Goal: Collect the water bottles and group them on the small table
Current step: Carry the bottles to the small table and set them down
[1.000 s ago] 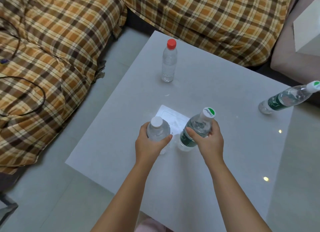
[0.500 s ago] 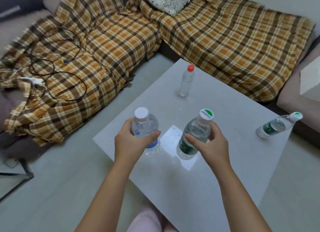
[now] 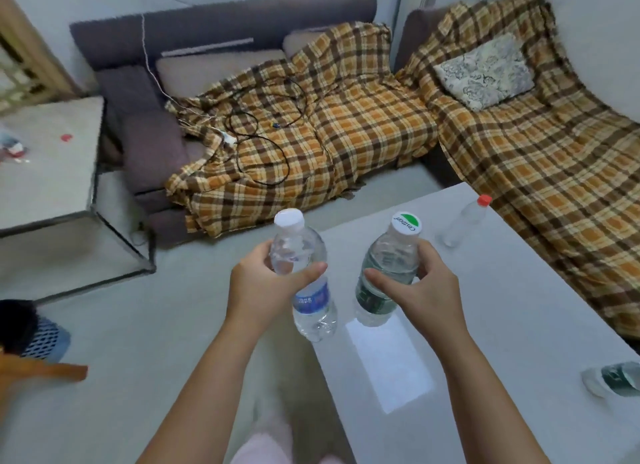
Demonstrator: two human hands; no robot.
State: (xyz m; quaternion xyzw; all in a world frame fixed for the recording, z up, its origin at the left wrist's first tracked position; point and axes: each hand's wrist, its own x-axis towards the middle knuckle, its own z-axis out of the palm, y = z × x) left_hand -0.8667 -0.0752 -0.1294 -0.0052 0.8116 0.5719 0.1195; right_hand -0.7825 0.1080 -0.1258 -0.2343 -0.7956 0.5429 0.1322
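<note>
left hand [image 3: 263,287] grip curled round blue-label bottle [image 3: 313,304], right hand [image 3: 429,290] grip curled round green-label bottle [image 3: 391,252], both by the tabletop [image 3: 519,307] left edge

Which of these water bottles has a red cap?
The label-free bottle at the white table's far end; the left hand holds a white-capped bottle, the right hand a green-and-white-capped one.

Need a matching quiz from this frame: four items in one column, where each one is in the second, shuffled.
1 blue-label bottle
2 green-cap bottle
3 red-cap bottle
4 pillow

A on the plaid throw
B held in the right hand
C standing on the white table, untouched
D held in the left hand

Pairs: 1-D, 2-B, 3-C, 4-A
</note>
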